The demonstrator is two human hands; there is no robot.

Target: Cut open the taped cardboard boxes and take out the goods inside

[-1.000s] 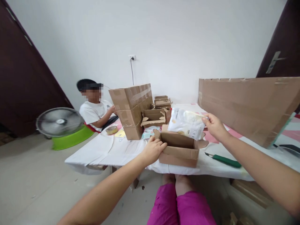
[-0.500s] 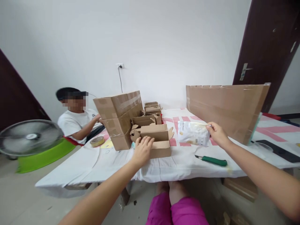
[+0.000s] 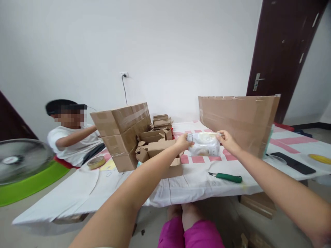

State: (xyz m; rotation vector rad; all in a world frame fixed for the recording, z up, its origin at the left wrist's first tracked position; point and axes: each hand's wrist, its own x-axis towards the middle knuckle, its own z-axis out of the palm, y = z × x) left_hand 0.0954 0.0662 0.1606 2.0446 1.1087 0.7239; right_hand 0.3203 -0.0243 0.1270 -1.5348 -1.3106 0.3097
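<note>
I hold a white plastic pouch (image 3: 204, 145) with both hands above the table. My left hand (image 3: 184, 142) grips its left end and my right hand (image 3: 225, 141) grips its right end. Just below and left of the pouch sits a small open cardboard box (image 3: 165, 159) on the white cloth of the table (image 3: 196, 182), its flaps up.
A green-handled knife (image 3: 227, 177) lies right of the box. Taped cartons (image 3: 121, 132), small folded boxes (image 3: 161, 121), a tape roll (image 3: 96, 162) and a tall cardboard sheet (image 3: 238, 119) stand on the table. Another person (image 3: 73, 139) sits at the left by a fan (image 3: 18, 160). A phone (image 3: 292, 163) lies at right.
My left hand left the small box and took the pouch's left end. My right hand carried the pouch away from above the box, out to the right. The view swung to the right.
</note>
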